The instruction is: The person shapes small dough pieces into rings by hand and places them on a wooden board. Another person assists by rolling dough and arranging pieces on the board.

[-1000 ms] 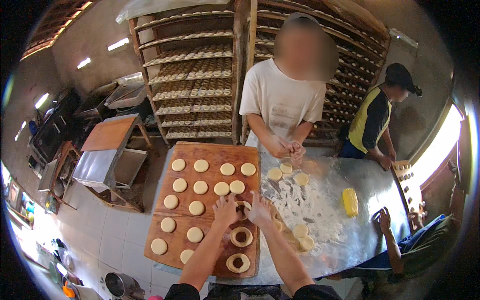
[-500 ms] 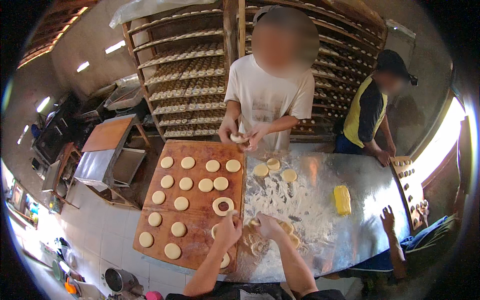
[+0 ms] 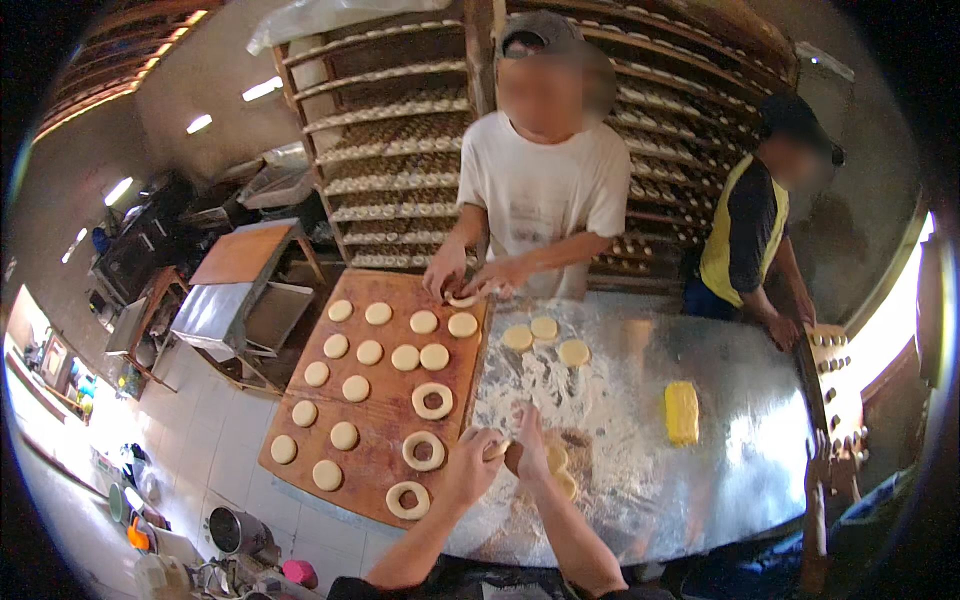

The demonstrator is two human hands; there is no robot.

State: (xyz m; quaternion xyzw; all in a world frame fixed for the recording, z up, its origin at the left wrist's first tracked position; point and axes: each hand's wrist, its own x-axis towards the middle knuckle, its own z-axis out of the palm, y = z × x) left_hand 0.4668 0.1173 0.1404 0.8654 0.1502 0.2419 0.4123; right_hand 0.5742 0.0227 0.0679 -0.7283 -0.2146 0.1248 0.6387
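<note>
My left hand and my right hand meet over the floured metal table, both gripping one piece of dough between them. More flat dough pieces lie just under my right hand. To the left sits a wooden board with several round dough discs and three dough rings. Across the table a person in a white shirt holds a dough ring in both hands.
Three dough discs lie on the far side of the table. A yellow block rests right of centre. A second person in a yellow vest stands at the far right. Wooden racks filled with dough stand behind. Pots sit on the tiled floor.
My hands moved from the board's ring area rightward onto the floured table and took up a dough piece. One more ring now lies on the board. The view shifted.
</note>
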